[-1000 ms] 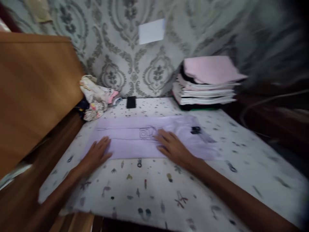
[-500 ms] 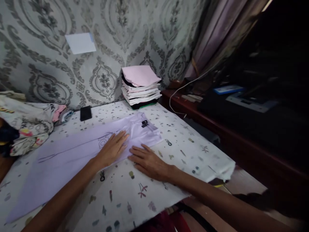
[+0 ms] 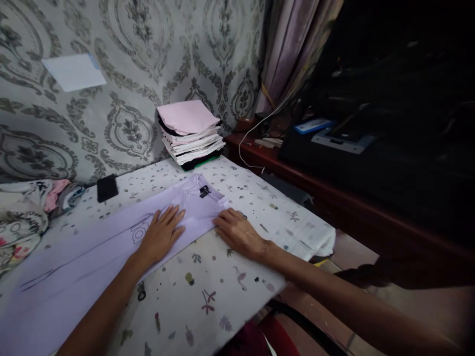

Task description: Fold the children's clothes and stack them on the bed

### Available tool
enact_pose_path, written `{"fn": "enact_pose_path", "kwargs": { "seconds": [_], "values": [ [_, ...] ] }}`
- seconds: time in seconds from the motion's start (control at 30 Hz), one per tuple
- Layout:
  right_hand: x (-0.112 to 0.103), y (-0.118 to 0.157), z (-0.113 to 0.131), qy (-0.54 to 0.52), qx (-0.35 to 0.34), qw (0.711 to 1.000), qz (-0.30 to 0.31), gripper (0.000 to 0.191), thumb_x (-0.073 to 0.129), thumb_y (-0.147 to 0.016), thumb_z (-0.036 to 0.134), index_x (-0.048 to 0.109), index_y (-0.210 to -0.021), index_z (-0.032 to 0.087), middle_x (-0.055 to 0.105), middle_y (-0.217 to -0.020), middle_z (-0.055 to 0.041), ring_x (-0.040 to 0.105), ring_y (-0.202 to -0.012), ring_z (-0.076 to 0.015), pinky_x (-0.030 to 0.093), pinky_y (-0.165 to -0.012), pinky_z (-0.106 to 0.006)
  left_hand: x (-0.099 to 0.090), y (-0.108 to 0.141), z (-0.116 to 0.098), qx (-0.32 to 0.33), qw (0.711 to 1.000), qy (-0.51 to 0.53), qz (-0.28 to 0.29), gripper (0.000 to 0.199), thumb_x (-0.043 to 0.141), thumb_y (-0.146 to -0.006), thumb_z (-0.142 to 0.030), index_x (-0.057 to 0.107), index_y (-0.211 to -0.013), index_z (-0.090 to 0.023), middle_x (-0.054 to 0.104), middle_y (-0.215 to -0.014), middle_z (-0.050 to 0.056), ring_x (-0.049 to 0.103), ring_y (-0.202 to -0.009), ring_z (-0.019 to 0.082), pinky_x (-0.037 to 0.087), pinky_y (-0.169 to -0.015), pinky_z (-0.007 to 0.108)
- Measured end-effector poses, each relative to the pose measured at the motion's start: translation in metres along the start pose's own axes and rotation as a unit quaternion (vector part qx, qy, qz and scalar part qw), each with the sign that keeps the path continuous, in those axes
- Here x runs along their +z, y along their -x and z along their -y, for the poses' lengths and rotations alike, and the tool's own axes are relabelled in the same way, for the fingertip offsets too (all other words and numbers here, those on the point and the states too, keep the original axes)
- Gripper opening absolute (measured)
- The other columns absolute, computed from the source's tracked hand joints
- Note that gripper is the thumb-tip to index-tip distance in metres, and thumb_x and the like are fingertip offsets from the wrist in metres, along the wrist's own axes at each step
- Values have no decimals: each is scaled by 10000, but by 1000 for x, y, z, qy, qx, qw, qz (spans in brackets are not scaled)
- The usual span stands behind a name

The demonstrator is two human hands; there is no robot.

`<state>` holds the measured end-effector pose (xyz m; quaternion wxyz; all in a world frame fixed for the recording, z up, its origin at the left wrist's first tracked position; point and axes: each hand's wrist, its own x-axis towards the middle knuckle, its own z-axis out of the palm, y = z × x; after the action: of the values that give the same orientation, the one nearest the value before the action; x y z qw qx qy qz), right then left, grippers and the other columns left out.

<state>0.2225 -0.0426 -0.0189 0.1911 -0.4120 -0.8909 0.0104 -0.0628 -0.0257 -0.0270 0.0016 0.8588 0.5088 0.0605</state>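
A lilac T-shirt (image 3: 111,242) lies folded lengthwise along the table, with outlined lettering on its front and a dark label at the neck. My left hand (image 3: 161,235) rests flat on it beside the lettering, fingers spread. Just below the neckline, my right hand (image 3: 239,235) touches the shirt's near edge with its fingertips, palm down and fingers slightly bent. Neither hand lifts any cloth. The far lower end of the shirt runs out of view at the left.
Folded clothes (image 3: 191,131) form a stack by the wall, pink on top. A black phone (image 3: 107,188) lies near a heap of loose clothes (image 3: 22,217). A white cable (image 3: 245,143) hangs by the dark red furniture (image 3: 297,173) at the right.
My view has turned right. My right hand has moved along the shirt's near edge towards the neck. My left hand still lies on the shirt, shifted slightly away from the collar.
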Motion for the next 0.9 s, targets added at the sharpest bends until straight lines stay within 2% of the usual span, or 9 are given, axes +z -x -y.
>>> {"fn": "enact_pose_path", "kwargs": {
  "seconds": [0.1, 0.2, 0.33, 0.47, 0.57, 0.67, 0.77, 0.83, 0.9],
  "values": [
    [-1, 3, -4, -8, 14, 1000, -16, 206, 440, -998, 218, 643, -989, 186, 624, -990, -114, 549, -894, -244, 493, -834, -420, 1, 0, 0, 0, 1000, 1, 1, 584, 255, -1040, -529, 416, -1521, -241, 353, -1616, 83, 259, -1521, 267, 210, -1227, 559],
    [-3, 3, -9, -66, 32, 996, -48, 241, 415, -1010, 244, 641, -946, 192, 636, -959, -101, 567, -889, -234, 508, -840, -408, 2, 2, 0, -1, 1000, 10, -8, 572, 263, -1039, -525, 420, -1516, -251, 375, -1607, 84, 275, -1515, 266, 213, -1226, 553],
    [-4, 1, -24, -169, 122, 973, -96, 237, 425, -990, 254, 648, -937, 192, 678, -975, -100, 617, -942, -238, 520, -869, -407, -2, -1, 1, -9, 998, 52, -34, 528, 312, -1031, -498, 458, -1472, -245, 433, -1576, 97, 358, -1473, 271, 260, -1205, 534],
    [-3, -3, -42, -283, 224, 927, -102, 227, 432, -962, 247, 647, -1024, 211, 729, -964, -60, 680, -902, -211, 533, -866, -392, -14, -26, 6, -86, 989, 90, -82, 466, 355, -1007, -454, 537, -1356, -205, 605, -1378, 138, 567, -1252, 281, 447, -1042, 452],
    [-1, -7, -49, -344, 259, 896, -104, 263, 397, -970, 251, 632, -1081, 208, 743, -943, -51, 695, -913, -192, 532, -892, -378, -19, -58, 13, -161, 984, 64, -50, 432, 441, -952, -463, 608, -1220, -169, 666, -1211, 163, 625, -1099, 312, 493, -887, 413],
    [0, -9, -52, -352, 264, 893, -98, 274, 390, -976, 269, 627, -1101, 210, 745, -924, -43, 690, -891, -184, 529, -896, -373, -18, -88, 22, -204, 977, 65, -19, 330, 561, -861, -480, 653, -1006, -198, 706, -1040, 124, 647, -952, 289, 469, -747, 341],
    [0, -9, -53, -331, 256, 903, -95, 279, 385, -982, 286, 624, -1111, 220, 740, -914, -34, 679, -866, -183, 527, -879, -370, -16, -103, 27, -230, 967, 112, -4, 202, 632, -769, -426, 601, -781, -227, 664, -763, 32, 607, -735, 226, 381, -618, 289],
    [0, -9, -53, -321, 250, 909, -94, 282, 374, -987, 290, 618, -1113, 226, 736, -909, -26, 675, -855, -181, 523, -873, -368, -18, -105, 27, -215, 965, 151, -1, 184, 612, -741, -369, 523, -664, -228, 558, -625, -13, 541, -649, 190, 326, -585, 276],
    [-1, -9, -52, -313, 247, 913, -88, 285, 365, -991, 290, 612, -1120, 230, 734, -918, -22, 671, -852, -180, 516, -874, -368, -21, -101, 26, -178, 963, 199, -24, 215, 569, -742, -345, 443, -614, -227, 467, -582, -37, 481, -623, 162, 309, -585, 268]
  ]
}}
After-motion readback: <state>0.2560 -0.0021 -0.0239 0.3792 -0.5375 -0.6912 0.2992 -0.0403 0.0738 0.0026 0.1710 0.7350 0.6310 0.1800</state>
